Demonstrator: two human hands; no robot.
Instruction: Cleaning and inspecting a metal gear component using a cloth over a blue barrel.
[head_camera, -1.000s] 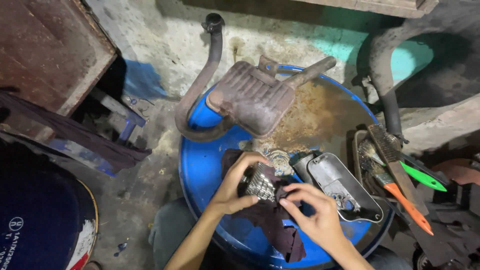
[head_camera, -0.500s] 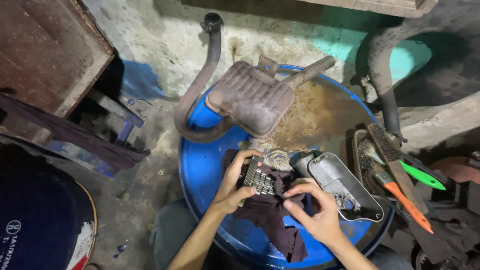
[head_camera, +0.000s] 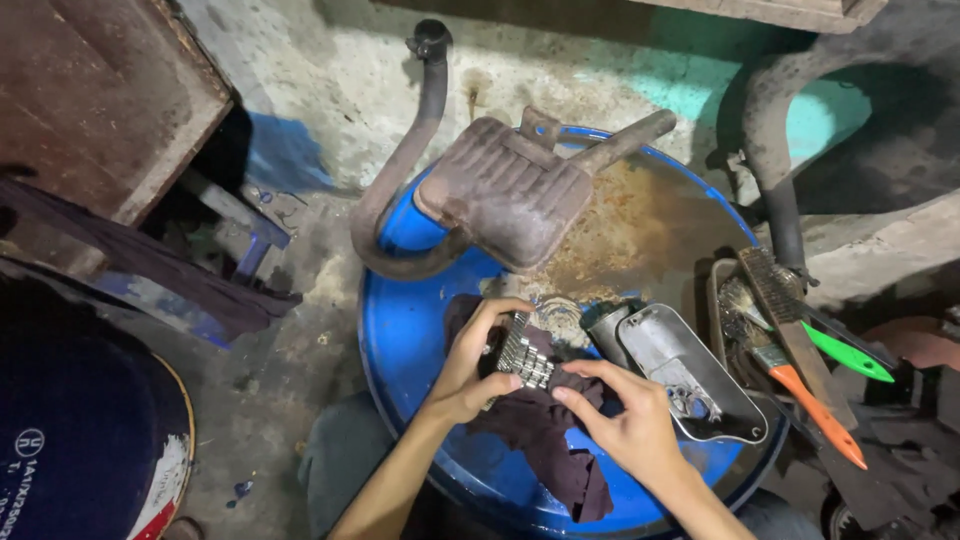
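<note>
My left hand (head_camera: 467, 366) grips a small ribbed metal part (head_camera: 522, 354) above the top of a blue drum (head_camera: 405, 330). My right hand (head_camera: 622, 420) presses a dark maroon rag (head_camera: 545, 440) against that part from the right side, fingers curled over the cloth. The rag hangs down onto the drum lid toward me. Most of the part is hidden by the fingers and the cloth.
A rusty exhaust muffler (head_camera: 505, 190) with a curved pipe lies across the drum's far side. A grey metal cover (head_camera: 690, 370) sits on the right. Wire brushes and brushes with orange (head_camera: 810, 405) and green (head_camera: 850, 355) handles lie further right. A dark blue container (head_camera: 80, 440) is at the left.
My left hand turned the metal part so its ribbed face shows more. My right hand shifted the rag along its right side. The view moved slightly.
</note>
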